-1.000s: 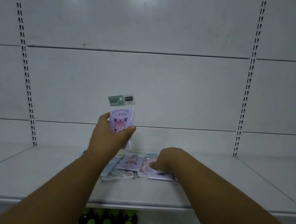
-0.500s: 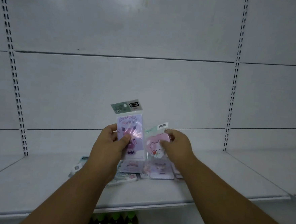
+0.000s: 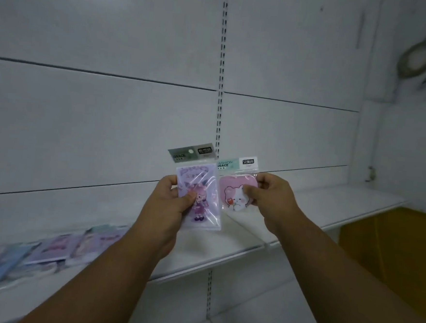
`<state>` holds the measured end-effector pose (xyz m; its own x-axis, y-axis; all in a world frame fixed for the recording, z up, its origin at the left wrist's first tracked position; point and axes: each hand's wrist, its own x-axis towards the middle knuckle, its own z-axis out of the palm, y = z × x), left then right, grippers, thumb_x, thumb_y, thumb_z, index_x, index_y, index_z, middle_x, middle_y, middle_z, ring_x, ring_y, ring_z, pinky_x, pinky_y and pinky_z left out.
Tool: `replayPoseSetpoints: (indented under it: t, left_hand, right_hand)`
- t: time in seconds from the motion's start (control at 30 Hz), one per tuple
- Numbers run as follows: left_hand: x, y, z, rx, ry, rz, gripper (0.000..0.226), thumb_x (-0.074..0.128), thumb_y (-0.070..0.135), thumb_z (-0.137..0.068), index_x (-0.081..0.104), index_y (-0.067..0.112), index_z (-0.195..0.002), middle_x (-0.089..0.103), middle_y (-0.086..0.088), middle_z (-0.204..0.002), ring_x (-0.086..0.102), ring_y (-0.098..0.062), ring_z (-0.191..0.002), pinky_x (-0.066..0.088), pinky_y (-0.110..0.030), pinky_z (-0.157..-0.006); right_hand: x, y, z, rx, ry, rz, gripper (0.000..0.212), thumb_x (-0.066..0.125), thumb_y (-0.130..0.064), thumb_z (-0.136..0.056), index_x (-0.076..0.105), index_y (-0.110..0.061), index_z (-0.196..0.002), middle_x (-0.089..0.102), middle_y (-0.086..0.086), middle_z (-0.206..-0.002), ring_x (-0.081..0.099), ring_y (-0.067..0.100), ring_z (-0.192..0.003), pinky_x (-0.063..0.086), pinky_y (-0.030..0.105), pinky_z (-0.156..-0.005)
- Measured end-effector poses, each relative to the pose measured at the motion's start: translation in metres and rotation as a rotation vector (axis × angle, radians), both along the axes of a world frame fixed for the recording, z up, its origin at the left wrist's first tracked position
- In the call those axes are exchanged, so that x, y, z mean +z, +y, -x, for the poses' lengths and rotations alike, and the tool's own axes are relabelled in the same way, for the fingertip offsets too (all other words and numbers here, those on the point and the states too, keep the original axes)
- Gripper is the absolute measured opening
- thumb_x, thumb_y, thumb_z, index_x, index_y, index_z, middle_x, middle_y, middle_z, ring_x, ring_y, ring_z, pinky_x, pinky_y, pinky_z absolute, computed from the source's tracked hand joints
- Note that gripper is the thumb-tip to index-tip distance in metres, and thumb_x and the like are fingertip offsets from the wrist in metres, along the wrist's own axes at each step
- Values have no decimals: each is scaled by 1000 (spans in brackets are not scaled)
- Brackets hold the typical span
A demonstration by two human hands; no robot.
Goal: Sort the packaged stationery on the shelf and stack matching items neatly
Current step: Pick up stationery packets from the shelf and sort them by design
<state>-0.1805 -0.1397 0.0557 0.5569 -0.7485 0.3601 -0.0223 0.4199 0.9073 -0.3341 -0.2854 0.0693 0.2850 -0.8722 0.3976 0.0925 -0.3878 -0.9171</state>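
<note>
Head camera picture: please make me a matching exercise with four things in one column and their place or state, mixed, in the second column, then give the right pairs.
Things
1. purple packet
2. pink packet
3. blurred packets
4. yellow box

Places
A. lying on the shelf, far left
B. held in the left hand
C. below the shelf, far right
D. pinched in the right hand

Pairs: 1-B, 2-D, 3-A, 4-C

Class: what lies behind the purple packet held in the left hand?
Behind the purple packet, the left hand's fingers support its back. Beyond are the white back panel and shelf. Its covered back face is unseen.
</note>
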Motion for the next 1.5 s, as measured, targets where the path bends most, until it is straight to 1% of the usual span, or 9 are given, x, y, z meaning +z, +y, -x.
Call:
replayPoseSetpoints:
  t: [0.2, 0.33, 0.57, 0.73, 0.93, 1.23, 1.33, 1.43, 1.5]
  left_hand:
    - [-3, -115, 90, -37, 25, -17, 22, 57, 0, -91, 58, 13, -108, 75, -9, -95, 73, -27, -83, 59, -37, -65]
    - [-5, -185, 123, 56, -10, -115, 16, 57, 11, -93, 60, 15, -108, 74, -9, -96, 74, -24, -80, 59, -42, -71]
    - [-16, -284, 118, 240, -81, -394, 15, 51, -1, -89, 65, 3, -92, 72, -18, -88, 71, -31, -77, 59, -43, -73]
    - [-31, -333, 84, 342, -165, -587, 3, 64, 1, -84, 63, -1, -85, 69, -18, -86, 68, -30, -75, 60, -41, -72]
    - [-45, -345, 72, 501, -254, -836, 7, 66, 3, -77, 64, -4, -77, 63, -16, -63, 53, -23, -47, 42, -24, -43]
    - [-47, -342, 85, 611, -664, -1259, 32, 81, 24, -59, 54, 11, -69, 64, -8, -77, 65, -25, -76, 56, -30, -67]
    - [-44, -348, 85, 720, -704, -1011, 21, 65, 27, -80, 60, 7, -80, 67, -11, -83, 65, -26, -78, 52, -29, -69]
    - [-30, -374, 103, 429, -234, -519, 35, 52, 37, -95, 68, 7, -89, 73, -12, -84, 66, -23, -67, 55, -32, -64]
    - [-18, -395, 116, 217, 17, -369, 31, 58, 35, -93, 69, 6, -92, 73, -10, -81, 64, -19, -59, 53, -27, -53]
  right_hand:
    - [9, -101, 109, -93, 4, 46, 8, 70, -1, -78, 69, -6, -83, 70, 26, -92, 67, 38, -78, 54, 62, -77]
    - [13, -168, 156, -81, -35, 16, 8, 70, -2, -80, 70, -3, -88, 68, 26, -84, 56, 26, -64, 49, 39, -60]
    - [8, -250, 153, 98, -126, -76, 15, 66, 5, -79, 71, -8, -85, 71, 25, -92, 64, 31, -74, 54, 43, -74]
    - [3, -292, 134, 175, -92, -85, 13, 66, 5, -79, 72, -5, -86, 68, 25, -86, 58, 28, -70, 46, 33, -61]
    - [4, -328, 120, 287, -73, -106, 9, 67, 3, -80, 71, -5, -79, 65, 18, -76, 56, 28, -69, 46, 32, -59]
    - [-8, -355, 106, 441, 8, -122, 16, 70, 1, -78, 75, -13, -72, 68, 19, -75, 55, 31, -70, 44, 42, -68]
    - [-14, -358, 109, 456, 20, -120, 13, 70, 3, -78, 74, -9, -75, 70, 15, -73, 58, 26, -62, 47, 31, -56]
    - [-17, -363, 120, 451, 19, -146, 14, 69, 6, -78, 73, -5, -85, 74, 17, -82, 66, 24, -64, 54, 29, -58]
    - [-17, -369, 131, 437, 57, -145, 15, 69, 6, -79, 72, -5, -88, 75, 16, -85, 69, 24, -68, 58, 29, -59]
